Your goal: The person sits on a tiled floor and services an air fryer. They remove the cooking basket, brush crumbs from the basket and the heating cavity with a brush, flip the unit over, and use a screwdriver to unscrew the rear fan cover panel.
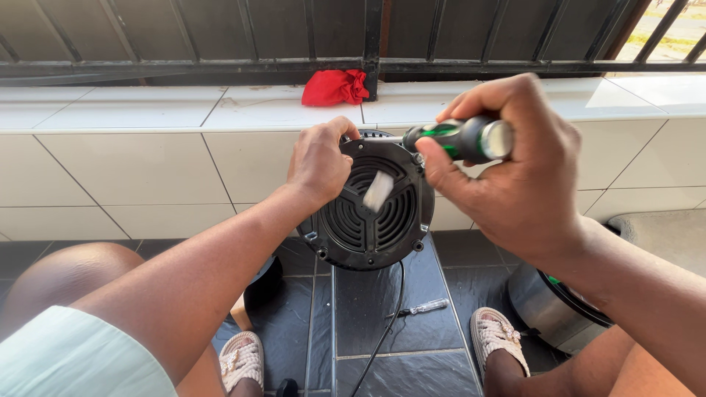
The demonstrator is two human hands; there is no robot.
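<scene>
I held the round black appliance base [371, 213] tipped on edge, its vented underside facing me, just in front of the white tiled ledge [147, 140]. My left hand [320, 163] was clamped over the base's upper left rim. My right hand [515, 165] was wrapped tight around the green-and-black screwdriver [460, 140], its tip at the base's upper right edge. A red cloth [334, 87] lay on the ledge above the base; a small screwdriver [423, 307] lay on the dark floor tiles below it.
</scene>
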